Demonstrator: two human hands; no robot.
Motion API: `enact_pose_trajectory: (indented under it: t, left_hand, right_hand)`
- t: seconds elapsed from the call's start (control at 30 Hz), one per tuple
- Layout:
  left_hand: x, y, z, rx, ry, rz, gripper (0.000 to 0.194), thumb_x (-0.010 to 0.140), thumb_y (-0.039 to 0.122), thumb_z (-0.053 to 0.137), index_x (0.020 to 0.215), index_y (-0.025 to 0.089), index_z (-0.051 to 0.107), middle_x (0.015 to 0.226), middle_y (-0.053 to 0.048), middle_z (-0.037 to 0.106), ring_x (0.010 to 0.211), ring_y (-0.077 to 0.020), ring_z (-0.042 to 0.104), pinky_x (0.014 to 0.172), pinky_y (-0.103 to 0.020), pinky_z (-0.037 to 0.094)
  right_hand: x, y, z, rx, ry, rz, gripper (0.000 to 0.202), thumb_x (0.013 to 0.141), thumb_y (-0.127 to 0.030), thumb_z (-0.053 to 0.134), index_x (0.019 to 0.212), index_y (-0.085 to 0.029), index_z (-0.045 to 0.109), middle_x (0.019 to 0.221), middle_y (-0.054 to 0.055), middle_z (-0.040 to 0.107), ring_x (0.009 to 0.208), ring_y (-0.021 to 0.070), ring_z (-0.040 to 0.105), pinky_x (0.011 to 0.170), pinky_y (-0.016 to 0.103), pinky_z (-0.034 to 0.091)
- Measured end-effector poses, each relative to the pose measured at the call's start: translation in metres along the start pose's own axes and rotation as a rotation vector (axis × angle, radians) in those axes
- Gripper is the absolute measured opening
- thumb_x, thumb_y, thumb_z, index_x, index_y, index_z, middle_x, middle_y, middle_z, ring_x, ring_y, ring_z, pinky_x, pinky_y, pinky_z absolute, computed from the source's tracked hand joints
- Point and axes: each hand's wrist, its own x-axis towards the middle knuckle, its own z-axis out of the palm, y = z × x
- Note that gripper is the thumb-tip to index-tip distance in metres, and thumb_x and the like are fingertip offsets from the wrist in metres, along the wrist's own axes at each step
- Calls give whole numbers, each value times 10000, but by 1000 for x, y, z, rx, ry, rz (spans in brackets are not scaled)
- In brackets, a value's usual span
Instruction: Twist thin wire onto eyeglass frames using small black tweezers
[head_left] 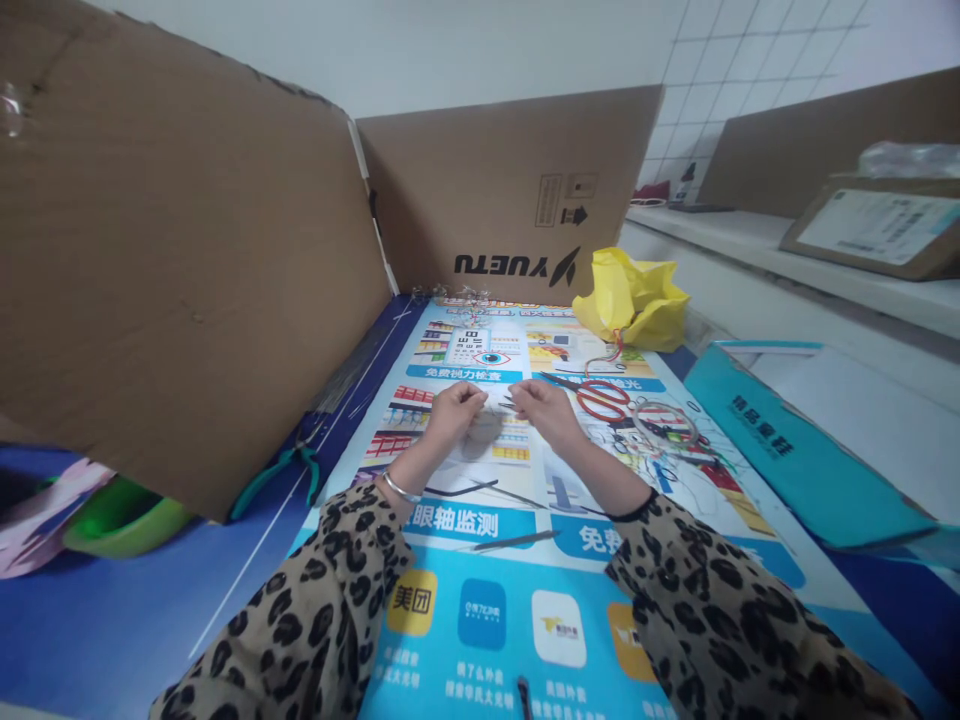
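My left hand point(454, 414) and my right hand point(546, 408) hover close together over the printed poster point(480, 590), a small gap between them. Both have thumb and forefinger pinched. Whatever lies between the fingertips is too fine to make out; a small dark sliver shows by the right fingertips. Just right of my right hand lie scissors point(602, 400) with orange-red handles. Beyond them is a clear coil point(664, 426) among thin loose strands. Below the hands, a thin grey pointed tool point(517, 540) and dark thin strips rest on the poster.
Cardboard panels point(495, 190) wall off the left and back. Teal-handled pliers point(281, 472) and a green bowl point(127, 520) lie at left. A yellow bag point(630, 300) stands back right, with a teal box point(795, 450) nearer. Fine wire pieces point(472, 308) sit at the back.
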Motion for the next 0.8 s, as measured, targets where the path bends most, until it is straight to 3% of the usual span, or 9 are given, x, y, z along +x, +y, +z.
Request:
enact_pose_trajectory:
  t: [0.1, 0.2, 0.37, 0.5, 0.7, 0.8]
  left_hand:
    - [3, 3, -7, -95, 41, 4, 190, 664, 320, 630, 624, 162, 532, 602, 29, 536, 543, -73, 487, 510, -180, 387]
    - [6, 3, -11, -200, 41, -23, 205, 671, 322, 619, 639, 157, 502, 752, -11, 601, 705, -99, 573, 611, -193, 437]
    - [7, 0, -11, -373, -28, -101, 236, 663, 294, 617, 656, 160, 423, 851, -71, 647, 770, -156, 640, 683, -270, 477]
    - [5, 3, -9, -543, -36, -169, 255, 606, 204, 649, 635, 158, 400, 743, -45, 640, 659, -144, 639, 624, -256, 472]
    - [15, 13, -5, -588, -36, -187, 274, 596, 174, 652, 613, 154, 379, 765, -47, 641, 703, -144, 637, 616, -243, 474]
    - [30, 11, 3, -606, -15, -209, 224, 615, 163, 633, 663, 155, 414, 683, -7, 604, 571, -89, 582, 531, -208, 445]
  right_hand:
    - [7, 8, -26, -303, -48, -71, 388, 688, -435, 592, 982, -184, 620, 1055, 99, 609, 1049, 256, 500, 901, 400, 356]
    - [6, 18, -37, -563, -130, -97, 482, 611, -444, 671, 1003, -168, 621, 1084, 148, 580, 1083, 324, 447, 883, 451, 326]
    - [-7, 19, -17, -849, -146, -179, 265, 826, -283, 435, 986, -150, 599, 1034, 168, 557, 1031, 306, 448, 801, 438, 340]
    - [-11, 15, -1, -957, -113, -210, 264, 840, -149, 341, 953, -109, 576, 966, 183, 552, 953, 284, 471, 718, 383, 364]
    - [-5, 21, 1, -1001, -38, -198, 265, 861, -325, 399, 957, -126, 545, 962, 160, 563, 941, 267, 478, 711, 351, 374]
    - [-3, 21, 1, -983, -10, -204, 291, 870, -376, 385, 943, -134, 531, 931, 134, 574, 911, 234, 495, 721, 323, 368]
